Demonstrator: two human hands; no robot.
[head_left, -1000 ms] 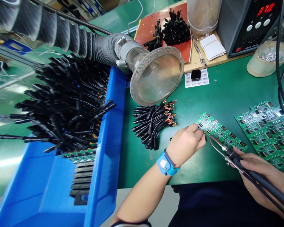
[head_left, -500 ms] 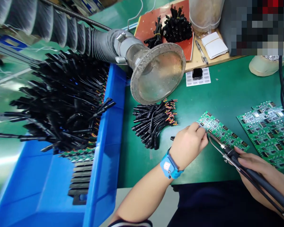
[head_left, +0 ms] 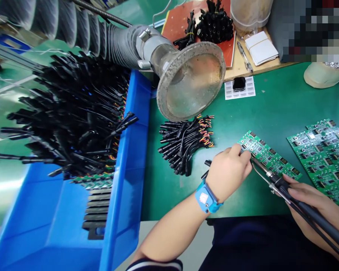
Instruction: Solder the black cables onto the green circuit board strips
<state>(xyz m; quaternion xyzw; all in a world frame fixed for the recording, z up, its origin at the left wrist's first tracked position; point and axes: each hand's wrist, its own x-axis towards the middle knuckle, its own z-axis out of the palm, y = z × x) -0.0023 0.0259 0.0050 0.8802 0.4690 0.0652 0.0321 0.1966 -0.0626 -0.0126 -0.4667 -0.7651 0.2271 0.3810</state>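
My left hand (head_left: 228,171), a blue wrist strap (head_left: 205,197) behind it, is closed over the left edge of a green circuit board strip (head_left: 267,152). The black connector ends of a cable (head_left: 208,163) stick out from under that hand; its wire ends are hidden by my fingers. In my right hand (head_left: 313,199) is a soldering iron (head_left: 282,184) with a thin metal solder-feed tube along it. The iron's tip reaches the board close to my left fingertips, and the exact contact point is hidden. Small two-digit displays line the strip.
Short black cables (head_left: 180,145) with coloured wire ends lie left of my hand. A fume extractor hood (head_left: 192,81) hangs over them. At the left stands a blue bin (head_left: 130,169) heaped with cabled boards. More circuit boards (head_left: 324,158) lie at the right, near hanging black leads.
The view has shifted slightly. A second black connector end now shows beside my left wrist. Both hands stay at the board, the iron's tip still by my left fingers.
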